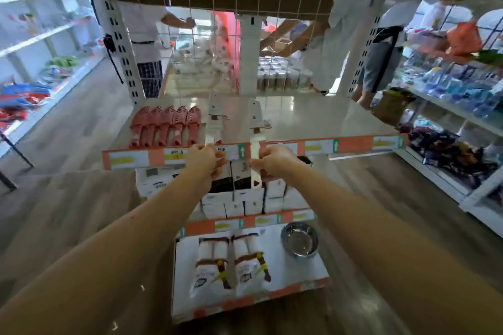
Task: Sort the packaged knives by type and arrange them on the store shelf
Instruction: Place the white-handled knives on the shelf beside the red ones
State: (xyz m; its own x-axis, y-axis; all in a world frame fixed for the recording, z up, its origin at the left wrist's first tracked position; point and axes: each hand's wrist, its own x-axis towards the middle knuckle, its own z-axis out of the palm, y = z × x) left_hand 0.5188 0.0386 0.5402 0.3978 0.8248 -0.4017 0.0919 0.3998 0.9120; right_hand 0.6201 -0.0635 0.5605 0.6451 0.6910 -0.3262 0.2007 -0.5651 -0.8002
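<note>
Placing step: just right of the red knives [166, 126] on the shelf [326, 119], my left hand [205, 160] pinches a white knife [215, 114] by the handle. Further right, my right hand [275, 162] grips a second knife [255, 119], blades over the shelf. Next, probably: slide both in parallel beside the red row, then let go.

Bare left hand [206, 162], right hand [275, 163], forearms [130, 231]
</note>
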